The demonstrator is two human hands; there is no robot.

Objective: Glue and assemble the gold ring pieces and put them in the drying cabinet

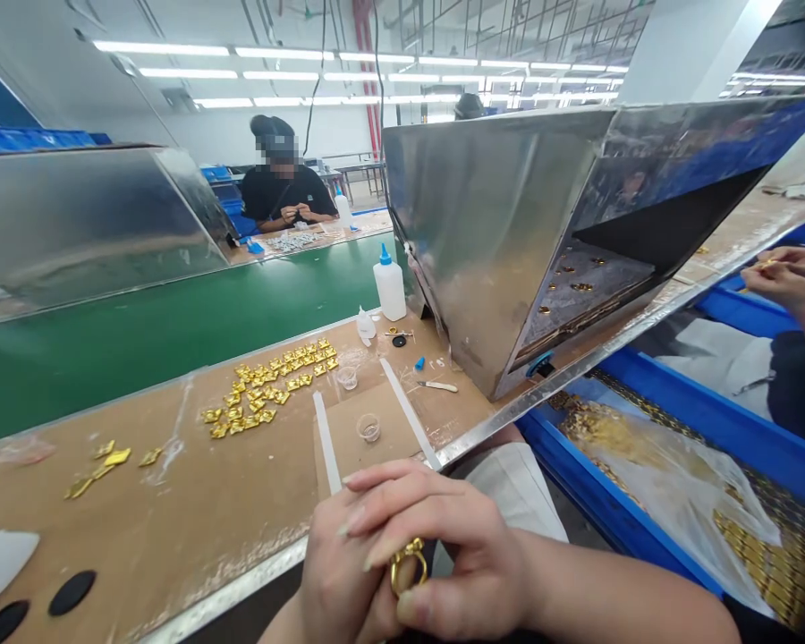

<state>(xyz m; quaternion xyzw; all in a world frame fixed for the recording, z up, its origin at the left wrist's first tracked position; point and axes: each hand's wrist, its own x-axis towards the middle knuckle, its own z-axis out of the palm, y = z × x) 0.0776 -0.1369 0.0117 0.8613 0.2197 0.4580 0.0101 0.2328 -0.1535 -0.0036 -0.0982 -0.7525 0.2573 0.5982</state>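
Our right hand (466, 541), laid over our left hand (335, 559), whose grip we cannot tell, pinches a ring (414, 545), which we should steady lightly to spare its finish.

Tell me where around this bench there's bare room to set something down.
A broad bare patch of bench lies left of the left hand, between the gold pieces, black discs and metal edge. The green strip beyond also looks bare. Crowded: around the white bottle and knife, and among those pieces.
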